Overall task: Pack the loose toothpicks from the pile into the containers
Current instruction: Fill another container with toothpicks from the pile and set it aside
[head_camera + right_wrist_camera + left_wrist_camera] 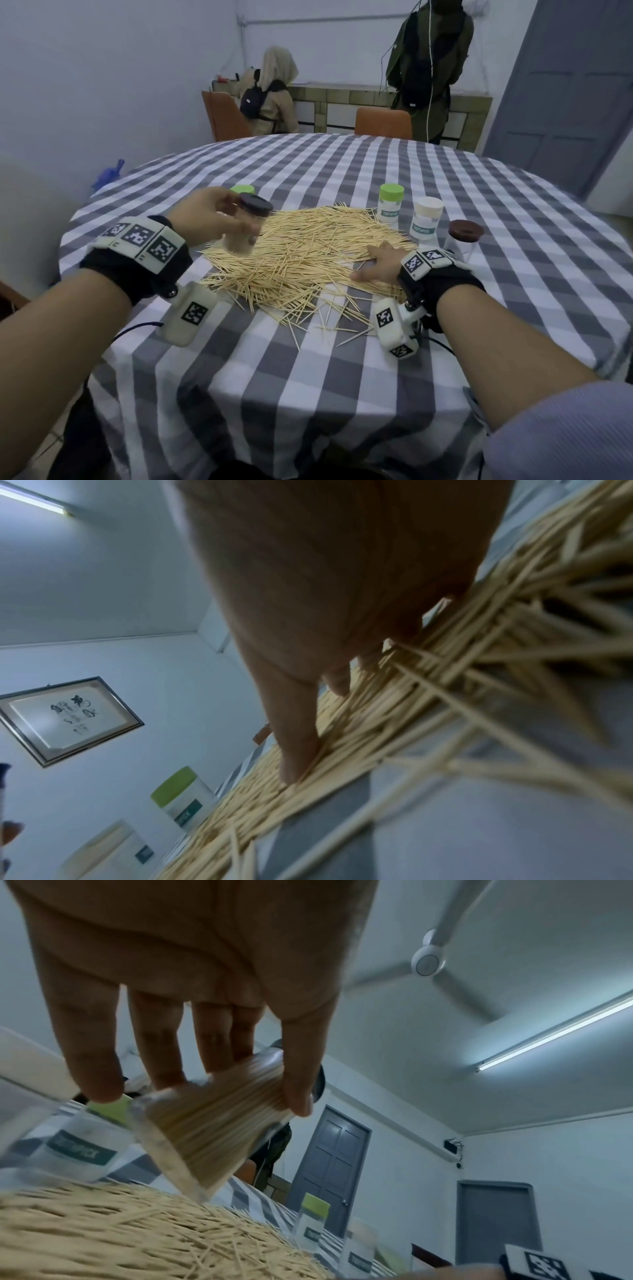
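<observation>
Hundreds of loose toothpicks (301, 253) lie heaped mid-table among capped containers. The left hand (209, 219) grips a dark-lidded jar (245, 229), packed with picks, tilted above the pile's left edge; the right hand (378, 265) rests spread flat on the pile's right side. Should the lid be loose, that tilt could spill the jar; a sweeping palm might scatter picks off the tablecloth (308, 377).
</observation>
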